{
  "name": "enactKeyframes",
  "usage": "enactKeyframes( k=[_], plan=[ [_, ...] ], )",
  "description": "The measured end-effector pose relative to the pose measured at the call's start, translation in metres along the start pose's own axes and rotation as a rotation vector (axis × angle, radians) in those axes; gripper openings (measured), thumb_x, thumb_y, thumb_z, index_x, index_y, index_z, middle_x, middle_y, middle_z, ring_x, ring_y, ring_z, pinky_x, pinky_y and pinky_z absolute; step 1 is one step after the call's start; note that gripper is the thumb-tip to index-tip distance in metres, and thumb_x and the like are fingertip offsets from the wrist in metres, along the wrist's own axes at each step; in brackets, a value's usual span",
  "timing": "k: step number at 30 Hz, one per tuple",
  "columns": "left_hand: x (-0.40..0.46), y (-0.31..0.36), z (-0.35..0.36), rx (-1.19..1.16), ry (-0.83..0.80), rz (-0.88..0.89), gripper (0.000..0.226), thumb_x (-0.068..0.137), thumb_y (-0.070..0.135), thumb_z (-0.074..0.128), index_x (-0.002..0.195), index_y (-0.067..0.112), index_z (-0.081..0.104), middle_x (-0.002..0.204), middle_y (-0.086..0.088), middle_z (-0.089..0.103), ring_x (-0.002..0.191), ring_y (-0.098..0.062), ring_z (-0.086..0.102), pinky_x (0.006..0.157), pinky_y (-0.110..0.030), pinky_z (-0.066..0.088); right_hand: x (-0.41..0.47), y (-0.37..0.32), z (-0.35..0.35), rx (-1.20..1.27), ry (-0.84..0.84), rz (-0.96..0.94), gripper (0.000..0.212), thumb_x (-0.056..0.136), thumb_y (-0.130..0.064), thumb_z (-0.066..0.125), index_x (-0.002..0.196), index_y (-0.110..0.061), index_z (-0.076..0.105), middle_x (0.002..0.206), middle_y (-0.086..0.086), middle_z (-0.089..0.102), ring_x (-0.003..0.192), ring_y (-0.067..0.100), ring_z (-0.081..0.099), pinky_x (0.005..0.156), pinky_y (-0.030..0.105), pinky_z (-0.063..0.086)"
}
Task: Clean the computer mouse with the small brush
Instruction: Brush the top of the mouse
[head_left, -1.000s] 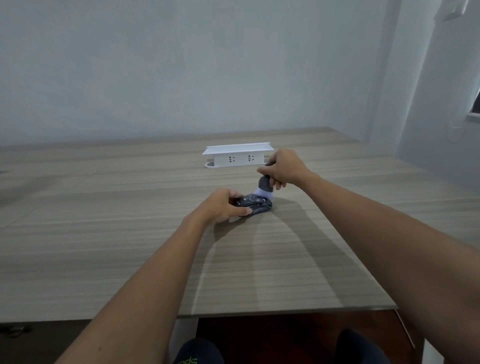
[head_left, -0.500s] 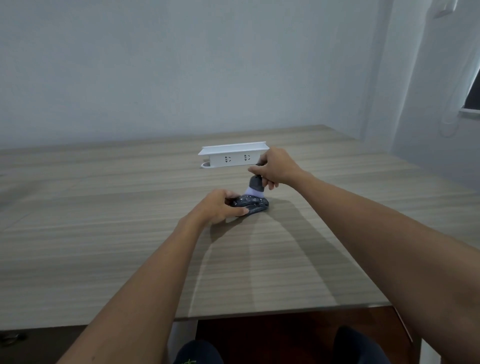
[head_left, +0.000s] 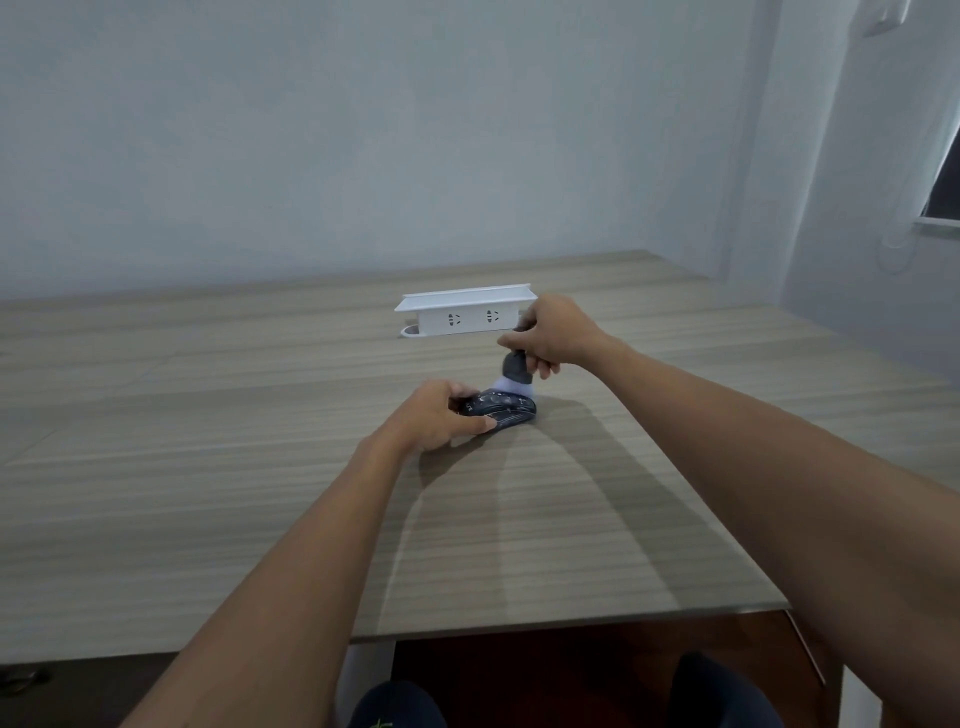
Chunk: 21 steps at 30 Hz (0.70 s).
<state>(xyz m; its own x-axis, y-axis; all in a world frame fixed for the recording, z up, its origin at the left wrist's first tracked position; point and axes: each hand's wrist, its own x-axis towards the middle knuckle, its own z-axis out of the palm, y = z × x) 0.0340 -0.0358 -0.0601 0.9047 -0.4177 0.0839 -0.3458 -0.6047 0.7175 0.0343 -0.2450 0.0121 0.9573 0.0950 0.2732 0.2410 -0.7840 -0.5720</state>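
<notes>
A dark computer mouse (head_left: 506, 408) with pale markings lies on the wooden table (head_left: 208, 467) near its middle. My left hand (head_left: 436, 415) grips the mouse's near left end, thumb along its front side. My right hand (head_left: 550, 332) holds the small brush (head_left: 514, 371) by its dark grey handle, upright. The brush's pale bristles press on the top of the mouse. Most of the handle is hidden inside my fist.
A white power strip box (head_left: 465, 312) with two sockets stands just behind the mouse and my right hand. The table's front edge (head_left: 571, 621) runs below my forearms. A wall rises behind the table, and a window sits at far right.
The brush has shifted slightly leftward across the mouse's top since a second ago. My left hand keeps its hold on the mouse.
</notes>
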Motion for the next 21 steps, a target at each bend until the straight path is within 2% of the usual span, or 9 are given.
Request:
enactKeyframes(
  k=[3, 8, 11, 16, 21],
  plan=[
    [-0.002, 0.003, 0.0, 0.001, 0.01, 0.001, 0.047, 0.08, 0.029, 0.081, 0.124, 0.015, 0.07, 0.109, 0.0, 0.075, 0.101, -0.016, 0.069, 0.091, -0.026, 0.051, -0.004, 0.013, -0.003, -0.085, -0.014, 0.051, 0.031, 0.091, -0.017, 0.068, 0.069, 0.005, 0.069, 0.055, 0.015, 0.068, 0.028, 0.01, 0.054, 0.032, 0.017, 0.04],
    [0.002, 0.002, 0.0, 0.04, 0.004, -0.005, 0.048, 0.079, 0.035, 0.08, 0.122, 0.018, 0.071, 0.106, 0.002, 0.076, 0.1, -0.015, 0.071, 0.094, -0.032, 0.053, -0.005, 0.005, -0.002, 0.093, 0.024, 0.035, 0.032, 0.094, -0.023, 0.068, 0.071, 0.0, 0.068, 0.057, 0.013, 0.069, 0.031, 0.01, 0.057, 0.034, 0.017, 0.042],
    [0.002, 0.005, 0.001, 0.069, 0.014, 0.0, 0.043, 0.08, 0.036, 0.079, 0.118, 0.019, 0.072, 0.101, 0.002, 0.077, 0.094, -0.016, 0.071, 0.088, -0.031, 0.053, -0.004, -0.006, 0.0, 0.189, -0.006, 0.014, 0.032, 0.091, -0.025, 0.071, 0.074, 0.002, 0.069, 0.058, 0.012, 0.07, 0.033, 0.012, 0.058, 0.036, 0.018, 0.042],
    [0.002, 0.006, 0.003, 0.076, 0.029, -0.009, 0.046, 0.08, 0.034, 0.08, 0.122, 0.015, 0.071, 0.107, -0.003, 0.076, 0.1, -0.02, 0.071, 0.09, -0.032, 0.053, -0.007, 0.002, -0.002, 0.047, 0.022, 0.039, 0.034, 0.09, -0.016, 0.066, 0.057, -0.006, 0.063, 0.049, 0.007, 0.066, 0.029, 0.01, 0.055, 0.035, 0.019, 0.042],
    [0.001, 0.009, 0.004, 0.088, 0.046, 0.003, 0.039, 0.081, 0.033, 0.079, 0.115, 0.017, 0.074, 0.099, -0.002, 0.077, 0.094, -0.02, 0.071, 0.088, -0.034, 0.054, -0.011, 0.012, -0.002, 0.023, 0.05, 0.097, 0.028, 0.089, -0.012, 0.063, 0.069, 0.006, 0.069, 0.052, 0.012, 0.067, 0.029, 0.011, 0.056, 0.033, 0.017, 0.041]
  ],
)
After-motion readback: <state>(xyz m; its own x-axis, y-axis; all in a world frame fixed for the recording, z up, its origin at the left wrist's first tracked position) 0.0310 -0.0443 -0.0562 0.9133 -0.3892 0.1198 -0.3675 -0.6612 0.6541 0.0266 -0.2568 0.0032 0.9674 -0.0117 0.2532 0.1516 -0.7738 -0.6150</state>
